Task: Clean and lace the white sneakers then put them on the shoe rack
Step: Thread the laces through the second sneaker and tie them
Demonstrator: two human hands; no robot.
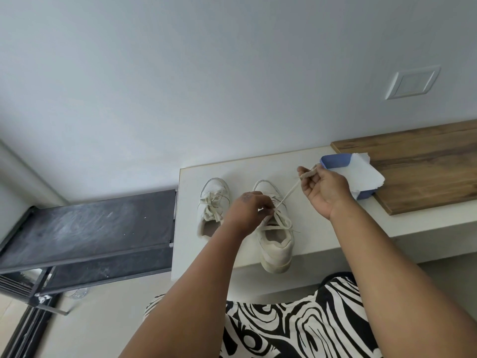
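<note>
Currently lacing: right sneaker (275,236) on white counter (322,228), heel overhanging | left hand (249,211) pinching lace (290,191) at eyelets, steadying | right hand (324,188) gripping gathered lace end, drawing taut | left sneaker (212,206) beside, laced | shoe rack (90,228) adjacent | no legible branding.

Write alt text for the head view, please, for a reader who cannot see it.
A person laces the right white sneaker on a white counter: the left hand pinches at the eyelets while the right hand pulls the lace taut. The other sneaker sits alongside, laced; a black shoe rack stands left.
</note>
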